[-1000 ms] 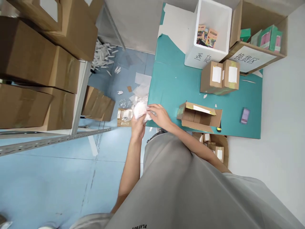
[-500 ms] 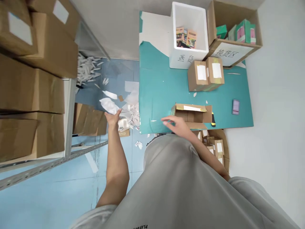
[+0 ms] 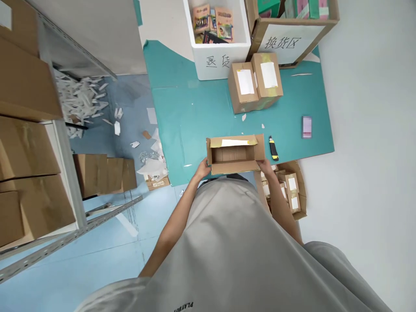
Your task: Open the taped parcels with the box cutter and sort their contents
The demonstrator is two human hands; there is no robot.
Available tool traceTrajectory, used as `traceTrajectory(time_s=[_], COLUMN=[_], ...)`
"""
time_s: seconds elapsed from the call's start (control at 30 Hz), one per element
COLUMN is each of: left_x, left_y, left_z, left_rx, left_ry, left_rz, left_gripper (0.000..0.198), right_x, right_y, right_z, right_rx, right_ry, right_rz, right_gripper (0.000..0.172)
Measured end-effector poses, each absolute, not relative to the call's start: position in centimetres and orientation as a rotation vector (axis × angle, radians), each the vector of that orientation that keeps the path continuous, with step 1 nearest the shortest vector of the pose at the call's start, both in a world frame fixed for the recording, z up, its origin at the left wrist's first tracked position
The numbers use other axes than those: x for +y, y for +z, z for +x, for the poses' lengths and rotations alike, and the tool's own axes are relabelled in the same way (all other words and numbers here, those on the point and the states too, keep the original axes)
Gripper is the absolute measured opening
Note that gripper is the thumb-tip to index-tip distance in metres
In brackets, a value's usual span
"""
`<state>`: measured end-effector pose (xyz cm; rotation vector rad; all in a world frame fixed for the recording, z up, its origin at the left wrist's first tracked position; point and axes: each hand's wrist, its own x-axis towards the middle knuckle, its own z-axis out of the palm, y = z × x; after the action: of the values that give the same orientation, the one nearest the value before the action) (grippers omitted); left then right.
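An opened cardboard box (image 3: 232,166) with its flaps up lies at the front edge of the green table (image 3: 175,104); no contents show inside. My left hand (image 3: 203,168) grips its left end, and my right hand (image 3: 266,167) grips the right end. Just right of the box lies a black and yellow utility knife (image 3: 273,148). Behind it stand two taped boxes with white labels, a left one (image 3: 244,97) and a right one (image 3: 269,84), side by side.
A white foam bin (image 3: 212,65) holds small packets beside a large carton (image 3: 289,41) at the back. A phone (image 3: 306,127) lies at the right. Shelves with cartons (image 3: 35,208) stand left. Paper scraps (image 3: 155,168) litter the floor; a box of small cartons (image 3: 300,190) sits below right.
My left hand has let go of the white crumpled wrapping, now on the floor side, and come to the box. Both hands have taken hold of the box. The view has shifted right.
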<state>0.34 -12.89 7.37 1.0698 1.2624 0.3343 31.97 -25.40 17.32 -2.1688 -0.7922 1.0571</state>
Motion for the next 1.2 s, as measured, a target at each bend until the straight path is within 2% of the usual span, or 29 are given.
traceTrajectory(time_s=[0.1, 0.27, 0.43, 0.6, 0.7, 0.9, 1.07, 1.2], left_x=[-12.5, -12.6, -12.9, -12.7, -12.7, -12.7, -12.5, -12.4], left_y=[8.1, 10.3, 11.3, 10.0, 9.4, 9.7, 10.0, 9.4], left_z=[1.0, -1.1, -1.0, 1.9, 3.1, 2.6, 2.0, 2.2], left_rx=[1.268, 1.356, 1.387, 1.484, 1.600, 1.575, 1.527, 1.541], left_ry=[0.336, 0.469, 0.650, 0.588, 0.585, 0.571, 0.534, 0.534], left_rz=[1.082, 1.051, 0.935, 0.915, 0.917, 0.909, 0.918, 0.933], left_gripper=[0.063, 0.063, 0.068, 0.085, 0.088, 0.066, 0.073, 0.080], right_x=[-24.3, -22.5, -19.4, -17.3, -17.5, -18.5, -19.0, -19.3], right_y=[16.8, 15.2, 12.7, 10.5, 9.8, 9.6, 9.7, 9.2], right_z=[30.8, 32.3, 33.2, 31.6, 30.4, 30.0, 30.1, 28.9], right_rx=[-0.846, -0.779, -0.809, -0.837, -0.934, -0.958, -1.040, -0.892], right_ry=[1.281, 1.290, 1.402, 1.441, 1.372, 1.245, 1.153, 1.151], right_rz=[-2.048, -1.981, -1.722, -1.808, -1.912, -2.037, -2.166, -2.313], right_gripper=[0.053, 0.066, 0.083, 0.091, 0.086, 0.072, 0.064, 0.067])
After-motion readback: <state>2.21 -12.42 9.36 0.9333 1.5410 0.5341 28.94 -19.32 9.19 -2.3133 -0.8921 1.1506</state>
